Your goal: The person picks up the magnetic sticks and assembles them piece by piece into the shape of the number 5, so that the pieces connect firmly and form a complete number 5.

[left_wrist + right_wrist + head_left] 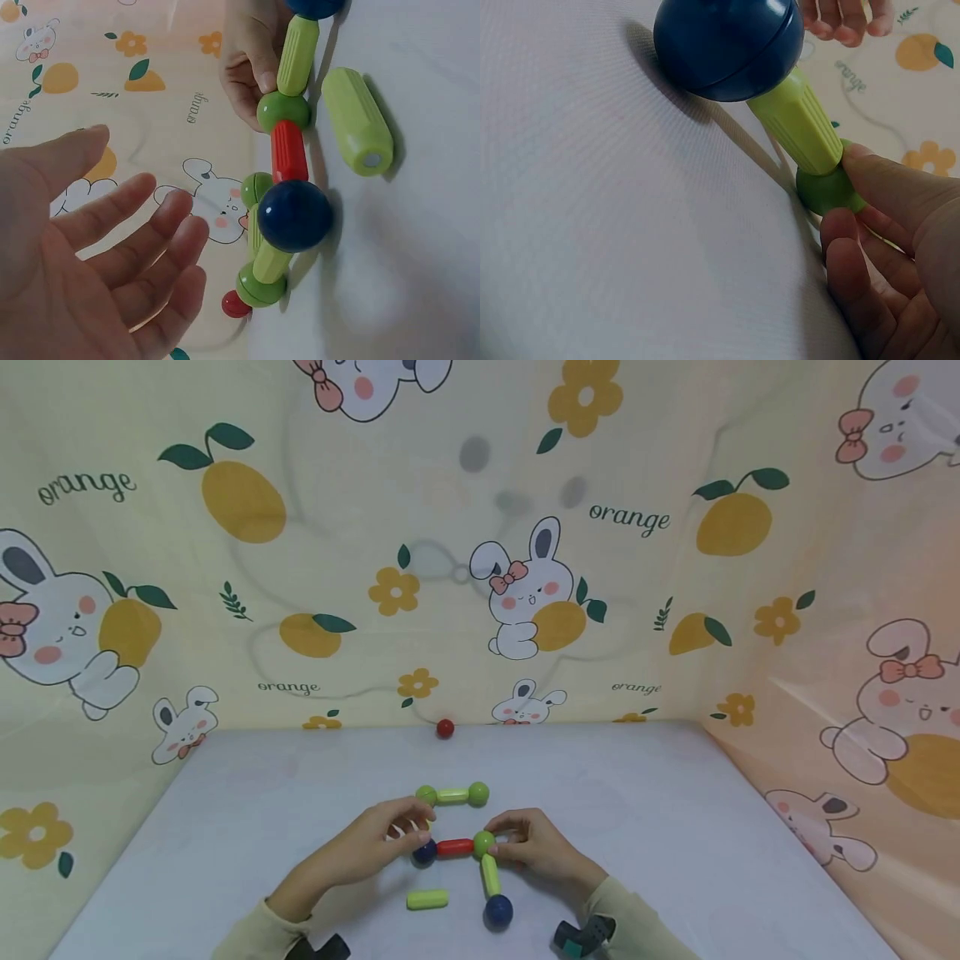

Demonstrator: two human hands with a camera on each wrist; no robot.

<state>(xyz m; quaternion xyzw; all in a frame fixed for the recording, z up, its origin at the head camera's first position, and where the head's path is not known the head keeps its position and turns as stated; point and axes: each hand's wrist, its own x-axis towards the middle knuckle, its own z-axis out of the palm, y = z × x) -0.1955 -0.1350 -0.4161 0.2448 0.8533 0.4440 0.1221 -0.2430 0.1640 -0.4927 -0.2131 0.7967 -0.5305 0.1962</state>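
Observation:
My right hand point(546, 847) pinches a green ball point(484, 845) between thumb and fingers. A red magnetic rod point(455, 848) runs left from that ball to a dark blue ball point(424, 853). From the same green ball, a light green rod point(490, 877) reaches toward me to another blue ball point(498, 912). Beside the left blue ball, my left hand point(112, 255) has loosely bent fingers and holds nothing; the left wrist view shows it apart from the pieces. A further green rod point(272, 262) joins the left blue ball to the far green ball point(261, 285).
At the far side, a light green rod point(452, 796) links to a right-hand green ball point(478, 793). One loose green rod point(427, 900) lies nearer me on the white table point(637, 793). A red ball point(446, 728) sits at the back edge, against the printed curtain point(435, 485).

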